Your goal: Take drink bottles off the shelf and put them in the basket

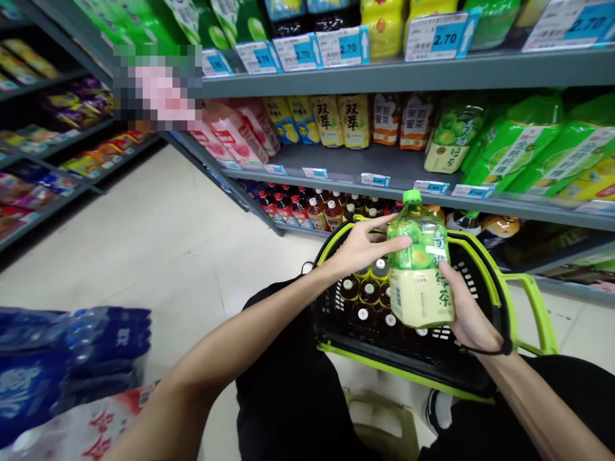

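Observation:
A large green tea bottle (420,288) with a green cap and a pale lower label is held upright between both hands, above a shopping basket. My left hand (368,243) grips its left side, with the thumb across the label. On the lower right side, my right hand (464,304) presses against the bottle, thumb in front and the other fingers hidden behind. Below it, the black shopping basket (350,336) with lime-green rim and handles contains several dark bottles (369,291) with pale caps.
Ahead, a grey shelf (336,160) carries drink cartons and bottles, including a similar green tea bottle (454,137). Dark drinks stand on the lower shelf. At left lie blue-wrapped water bottles (77,358). A small stool (384,416) shows between my legs.

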Demonstrator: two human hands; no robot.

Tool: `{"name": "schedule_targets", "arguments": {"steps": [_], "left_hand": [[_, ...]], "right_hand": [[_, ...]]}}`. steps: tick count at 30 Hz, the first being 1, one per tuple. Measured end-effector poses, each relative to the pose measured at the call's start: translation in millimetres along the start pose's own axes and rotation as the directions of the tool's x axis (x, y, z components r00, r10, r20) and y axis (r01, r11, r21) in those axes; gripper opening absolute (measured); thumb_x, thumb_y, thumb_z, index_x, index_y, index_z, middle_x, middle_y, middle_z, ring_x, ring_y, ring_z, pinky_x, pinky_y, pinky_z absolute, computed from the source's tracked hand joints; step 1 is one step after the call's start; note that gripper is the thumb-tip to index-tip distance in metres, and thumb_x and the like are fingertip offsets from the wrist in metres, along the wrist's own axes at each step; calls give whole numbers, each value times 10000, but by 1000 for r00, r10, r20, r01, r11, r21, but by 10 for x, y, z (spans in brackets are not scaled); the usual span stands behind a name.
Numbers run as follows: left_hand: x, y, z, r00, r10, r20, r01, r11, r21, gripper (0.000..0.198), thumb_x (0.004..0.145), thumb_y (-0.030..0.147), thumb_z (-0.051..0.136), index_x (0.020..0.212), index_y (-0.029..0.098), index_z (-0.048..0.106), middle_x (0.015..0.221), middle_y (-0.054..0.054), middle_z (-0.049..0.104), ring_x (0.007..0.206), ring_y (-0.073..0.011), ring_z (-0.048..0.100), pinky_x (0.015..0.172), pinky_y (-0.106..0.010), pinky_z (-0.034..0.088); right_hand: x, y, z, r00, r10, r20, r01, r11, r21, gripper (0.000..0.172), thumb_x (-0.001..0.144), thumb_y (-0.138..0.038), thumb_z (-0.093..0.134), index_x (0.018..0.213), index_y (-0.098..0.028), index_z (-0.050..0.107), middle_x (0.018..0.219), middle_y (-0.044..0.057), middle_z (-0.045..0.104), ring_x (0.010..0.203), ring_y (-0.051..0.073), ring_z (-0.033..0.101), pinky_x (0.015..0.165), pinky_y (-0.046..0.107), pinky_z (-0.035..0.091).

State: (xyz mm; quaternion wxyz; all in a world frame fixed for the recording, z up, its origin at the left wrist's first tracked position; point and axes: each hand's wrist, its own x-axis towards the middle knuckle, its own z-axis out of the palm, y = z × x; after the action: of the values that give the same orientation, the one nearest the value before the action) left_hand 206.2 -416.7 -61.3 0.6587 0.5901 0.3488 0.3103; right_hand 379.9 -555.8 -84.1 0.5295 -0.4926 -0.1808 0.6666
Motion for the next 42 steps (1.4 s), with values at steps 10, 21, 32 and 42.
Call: {"name": "schedule_targets", "arguments": {"steps": [10,21,32,42], "left_hand": [[-126,-53,41,989,134,68,-140,986,93,665,845,360,881,1475,294,678,1436,-91,703,1192,-272,719,913,-336,654],[-155,-60,338,997,75,-26,-66,968,241,687,863,339,849,1510,282,624,1396,-93,710,1125,-218,734,913,-298,630],[-310,-34,359,985,136,106,-162,936,311,850,921,405,808,1669,337,411,1709,-90,448,1576,-305,443,1252,-423,450],[-275,-1,419,989,144,21,-144,948,283,730,928,495,777,1592,333,523,1660,-108,515,1517,-312,522,1198,-445,510]], "right_hand": [[24,149,108,999,4,-39,6,971,241,746,1022,-755,410,1438,-200,686,1234,98,810,1251,312,732,1161,494,526],[28,95,118,982,122,-142,-48,897,439,667,1060,-669,388,1420,-205,702,1156,70,830,1144,277,771,1089,429,571],[24,13,138,987,102,-126,-24,859,511,667,1047,-681,426,1399,-189,706,1151,91,828,1114,283,779,1075,445,580],[45,-1,100,989,25,-144,46,880,473,715,995,-727,422,1381,-197,707,1146,113,825,1147,322,766,1080,522,571]]}}
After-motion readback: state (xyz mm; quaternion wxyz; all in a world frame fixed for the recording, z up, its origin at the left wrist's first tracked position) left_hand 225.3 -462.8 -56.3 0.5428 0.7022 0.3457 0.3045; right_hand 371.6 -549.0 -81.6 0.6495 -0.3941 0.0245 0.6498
